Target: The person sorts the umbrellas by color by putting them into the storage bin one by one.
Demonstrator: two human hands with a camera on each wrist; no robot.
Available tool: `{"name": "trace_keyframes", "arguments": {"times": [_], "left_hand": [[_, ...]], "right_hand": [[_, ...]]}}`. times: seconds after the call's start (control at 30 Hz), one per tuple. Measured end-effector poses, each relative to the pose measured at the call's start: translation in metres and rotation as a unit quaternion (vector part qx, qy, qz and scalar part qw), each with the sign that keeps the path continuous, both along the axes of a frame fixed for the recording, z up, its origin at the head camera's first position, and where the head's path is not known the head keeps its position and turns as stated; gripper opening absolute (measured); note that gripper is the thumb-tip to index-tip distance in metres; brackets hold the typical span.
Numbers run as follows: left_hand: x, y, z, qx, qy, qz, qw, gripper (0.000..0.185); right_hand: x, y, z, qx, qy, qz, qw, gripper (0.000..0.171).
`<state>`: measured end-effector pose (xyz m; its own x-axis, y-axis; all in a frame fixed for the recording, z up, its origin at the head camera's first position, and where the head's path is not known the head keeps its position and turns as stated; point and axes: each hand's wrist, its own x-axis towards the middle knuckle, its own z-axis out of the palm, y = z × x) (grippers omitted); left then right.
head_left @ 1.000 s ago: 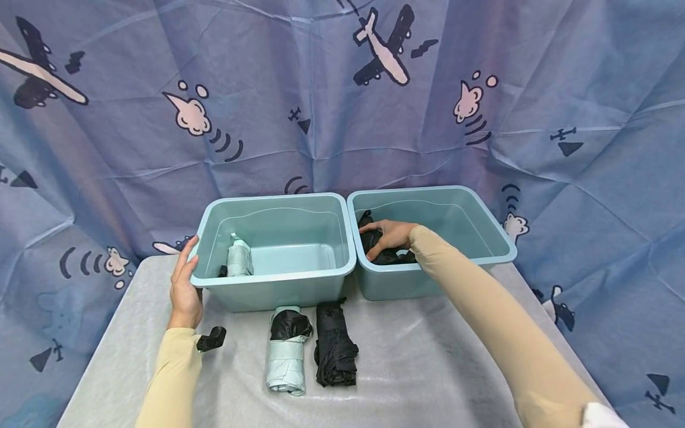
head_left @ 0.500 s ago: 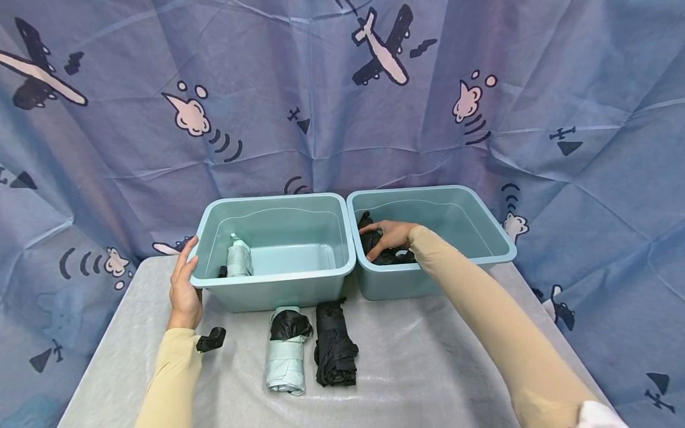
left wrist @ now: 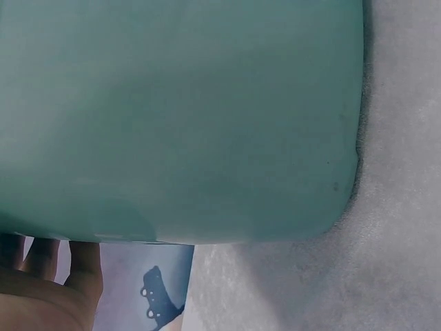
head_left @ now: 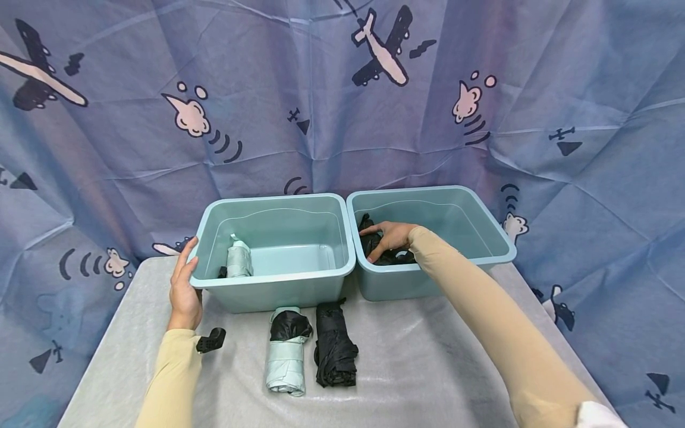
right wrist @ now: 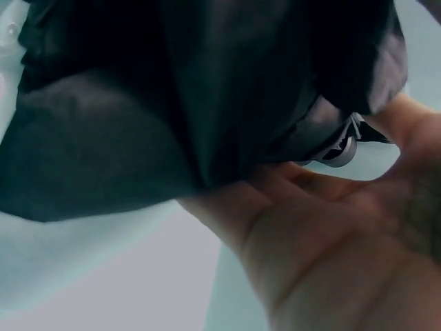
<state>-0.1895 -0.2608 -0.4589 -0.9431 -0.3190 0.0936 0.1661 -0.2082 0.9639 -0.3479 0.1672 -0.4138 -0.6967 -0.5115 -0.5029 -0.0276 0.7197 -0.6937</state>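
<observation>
Blue fabric backdrop (head_left: 321,107) w/ cartoon planes, clouds & signal arcs hangs creased behind & to both sides. Desk (head_left: 417,368) covered w/ pale grey-white felt-like cloth. Even, soft light; no hard shadows.

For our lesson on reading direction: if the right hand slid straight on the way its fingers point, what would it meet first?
The right hand already rests on the black folded umbrella; beyond it, probably the right teal plastic tub's left wall, though depth is unclear.

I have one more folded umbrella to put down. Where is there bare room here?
Free: the left bin's floor right of the mint umbrella; the table right of the black umbrella. Crowded: the right bin's near-left corner, where the right hand touches black fabric.
</observation>
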Motion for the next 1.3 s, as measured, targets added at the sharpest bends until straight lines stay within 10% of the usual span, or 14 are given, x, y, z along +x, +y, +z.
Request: {"name": "trace_keyframes", "arguments": {"times": [0.77, 1.3], "left_hand": [[0.0, 0.0, -0.001, -0.011, -0.009, 0.003, 0.9999, 0.048], [0.001, 0.0, -0.001, -0.011, -0.006, 0.006, 0.9999, 0.048]], "right_hand": [[-0.002, -0.001, 0.0, -0.052, -0.096, -0.053, 0.993, 0.092], [0.004, 0.0, 0.013, -0.055, -0.081, -0.081, 0.992, 0.091]]}}
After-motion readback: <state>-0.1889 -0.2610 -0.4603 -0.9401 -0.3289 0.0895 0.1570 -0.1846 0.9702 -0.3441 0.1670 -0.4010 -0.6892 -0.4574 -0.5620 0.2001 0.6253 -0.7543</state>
